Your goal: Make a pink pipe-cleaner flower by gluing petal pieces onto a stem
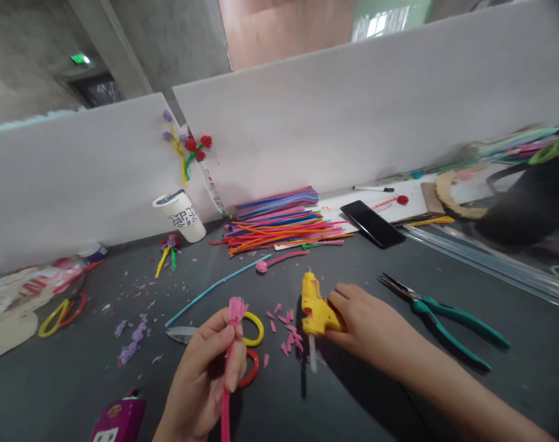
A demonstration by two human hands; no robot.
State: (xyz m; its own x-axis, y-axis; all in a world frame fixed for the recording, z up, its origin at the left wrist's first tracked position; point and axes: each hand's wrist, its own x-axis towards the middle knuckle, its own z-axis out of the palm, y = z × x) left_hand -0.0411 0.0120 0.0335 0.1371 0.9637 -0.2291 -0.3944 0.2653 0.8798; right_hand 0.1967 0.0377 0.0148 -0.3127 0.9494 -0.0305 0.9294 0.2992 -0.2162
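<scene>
Between thumb and fingers, my left hand (210, 362) pinches a pink pipe cleaner flower (236, 311), its fluffy head up and its stem running down past my palm. My right hand (357, 319) is wrapped round the handle of a yellow hot glue gun (312, 301), nozzle pointing away from me and a clear glue stick (312, 355) sticking out behind. Cut pink bits (292, 337) lie scattered between the two hands. Behind my left hand rest scissors with yellow and red handles (256, 329), partly hidden.
Pliers (445, 316) with green handles lie at right, near a black phone (372, 224). Pipe cleaners (279, 227) are piled at the back beside a paper cup (182, 216). A purple power socket (119, 420) sits front left. A white partition (353, 116) closes off the back.
</scene>
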